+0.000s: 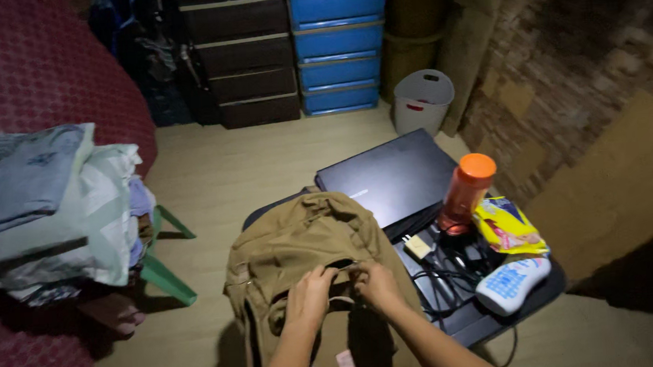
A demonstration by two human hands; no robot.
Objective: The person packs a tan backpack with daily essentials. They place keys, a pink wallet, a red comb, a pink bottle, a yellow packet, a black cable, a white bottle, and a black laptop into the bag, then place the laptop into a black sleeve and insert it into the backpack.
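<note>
A tan canvas backpack (300, 238) stands upright in front of me, against a low black table (529, 292). My left hand (308, 294) grips the fabric at the top of the bag's front pocket. My right hand (376, 282) pinches the same edge just to the right, at a small dark zipper opening between the two hands. Both forearms reach up from the bottom of the view.
On the table lie a closed black laptop (390, 176), an orange-capped bottle (465, 194), a yellow snack packet (506, 225), a white and blue wipes pack (514, 281) and tangled black cables (445, 267). Folded clothes (40, 201) sit on a green stool at left. Drawer units (337, 43) and a white bin (421, 98) stand behind.
</note>
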